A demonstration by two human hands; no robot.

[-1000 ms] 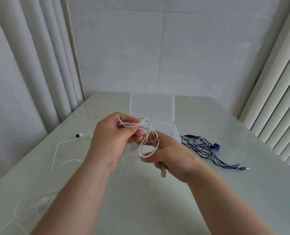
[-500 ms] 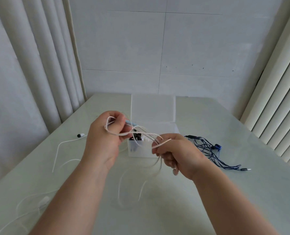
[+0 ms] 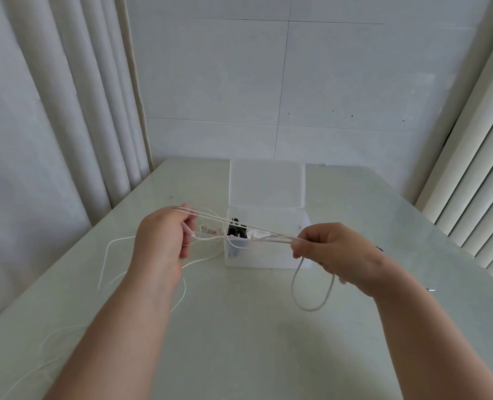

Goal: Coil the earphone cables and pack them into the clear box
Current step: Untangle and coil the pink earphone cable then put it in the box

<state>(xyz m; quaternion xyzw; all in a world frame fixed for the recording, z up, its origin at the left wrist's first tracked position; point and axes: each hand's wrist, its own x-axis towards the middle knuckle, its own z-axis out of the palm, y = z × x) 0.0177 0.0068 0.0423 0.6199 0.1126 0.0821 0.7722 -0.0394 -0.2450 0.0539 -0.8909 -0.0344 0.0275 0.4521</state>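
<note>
Head view: the left hand (image 3: 164, 238) and the right hand (image 3: 334, 252) each pinch strands of the thin white earphone cable (image 3: 311, 309). It is stretched taut between them above the middle of the pale glossy table (image 3: 239, 342), and a loop hangs below the right hand. Just behind, toward the far edge, stands the clear plastic box (image 3: 265, 256), its lid upright, with a dark object (image 3: 236, 230) inside. A second white cable (image 3: 103, 267) lies near the left edge.

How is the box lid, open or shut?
Open. The lid stands upright at the back of the box, leaving its top uncovered.
</note>
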